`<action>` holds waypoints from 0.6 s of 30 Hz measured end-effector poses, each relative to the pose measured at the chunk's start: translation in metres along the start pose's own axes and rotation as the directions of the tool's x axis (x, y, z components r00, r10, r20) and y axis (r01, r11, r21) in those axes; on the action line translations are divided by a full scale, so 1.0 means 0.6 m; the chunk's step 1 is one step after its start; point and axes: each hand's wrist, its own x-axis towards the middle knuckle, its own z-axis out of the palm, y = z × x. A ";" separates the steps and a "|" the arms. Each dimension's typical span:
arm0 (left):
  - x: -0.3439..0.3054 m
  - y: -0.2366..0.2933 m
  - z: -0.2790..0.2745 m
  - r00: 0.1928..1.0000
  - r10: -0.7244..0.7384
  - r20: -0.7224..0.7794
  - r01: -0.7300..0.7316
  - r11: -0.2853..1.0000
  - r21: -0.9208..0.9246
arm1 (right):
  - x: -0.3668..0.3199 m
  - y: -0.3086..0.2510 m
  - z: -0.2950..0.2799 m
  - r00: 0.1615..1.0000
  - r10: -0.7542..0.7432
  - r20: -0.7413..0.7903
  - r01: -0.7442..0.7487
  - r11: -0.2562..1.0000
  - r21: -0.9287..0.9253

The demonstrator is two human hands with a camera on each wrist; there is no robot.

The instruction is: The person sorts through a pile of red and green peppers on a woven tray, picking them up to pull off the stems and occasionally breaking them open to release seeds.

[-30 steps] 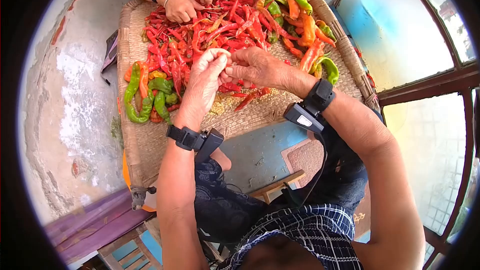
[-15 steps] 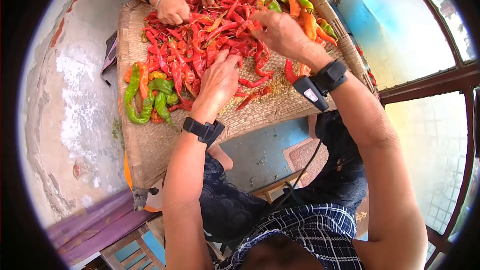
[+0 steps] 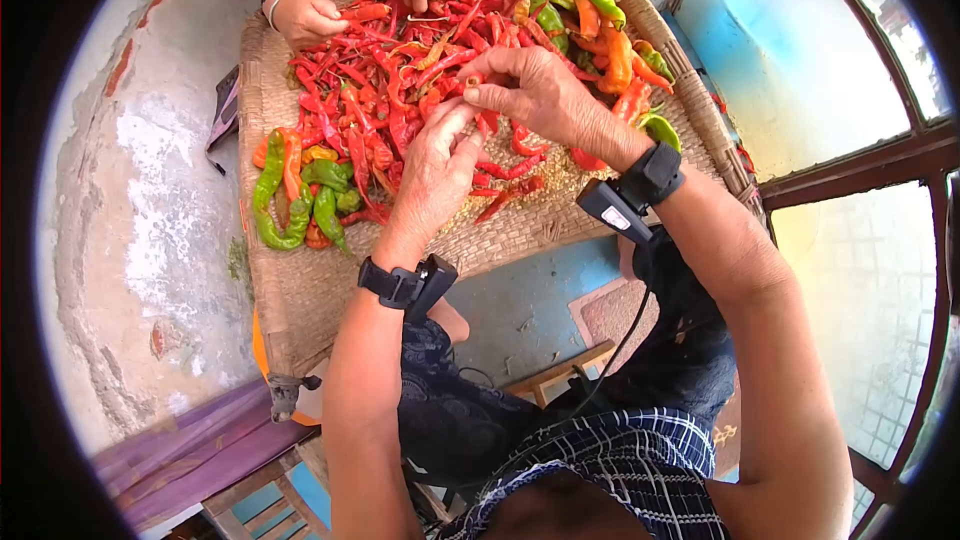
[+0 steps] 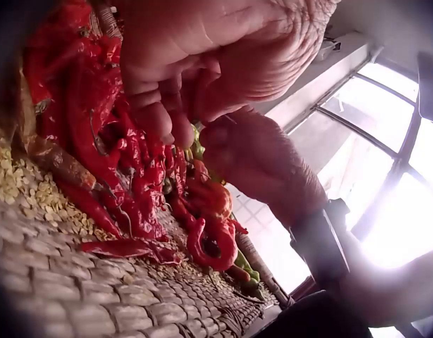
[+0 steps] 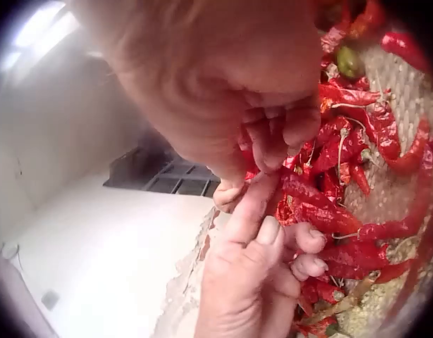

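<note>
Both hands meet over a heap of red chili peppers (image 3: 385, 90) on a woven tray. My right hand (image 3: 535, 100) pinches a red chili pepper (image 3: 473, 83) between thumb and forefinger, one end showing between the tips. Close below it, my left hand (image 3: 435, 165) has its curled fingers on the same pepper, mostly hidden by the hands. In the right wrist view the left hand (image 5: 241, 274) comes up from below, its forefinger reaching the right hand's fingertips. From the left wrist, the right hand (image 4: 258, 155) appears behind the left hand's curled fingers (image 4: 156, 120).
Green and orange peppers lie at the tray's left (image 3: 295, 190) and far right (image 3: 600, 35). Loose seeds (image 3: 455, 210) are scattered near the front of the woven tray (image 3: 520, 235). Another person's hands (image 3: 310, 18) work at the far side. A window (image 3: 850, 320) stands on the right.
The hands were together, then parted, the left onto the heap and the right toward the far right peppers. Now they are together again at a red chili pepper. The other person's hand moved left.
</note>
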 end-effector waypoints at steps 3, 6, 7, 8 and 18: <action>-0.005 0.003 0.005 0.998 0.001 -0.057 -0.003 0.999 -0.036 | -0.010 -0.020 0.001 0.992 -0.128 0.002 0.126 0.977 -0.171; -0.010 0.020 0.006 0.999 -0.040 -0.036 0.037 0.996 -0.077 | -0.014 -0.035 -0.004 0.994 -0.114 -0.003 0.111 0.975 -0.191; -0.010 0.018 0.007 0.999 -0.041 -0.036 0.038 0.996 -0.078 | -0.015 -0.036 -0.007 0.995 -0.096 -0.003 0.093 0.975 -0.204; -0.011 0.015 0.009 0.999 0.024 -0.041 -0.025 0.999 -0.026 | -0.014 -0.035 -0.010 0.995 -0.095 -0.002 0.092 0.975 -0.204; -0.002 -0.032 -0.029 0.978 0.066 -0.196 0.008 0.935 0.356 | 0.058 0.023 -0.074 0.910 -0.290 -0.295 0.153 0.898 -0.413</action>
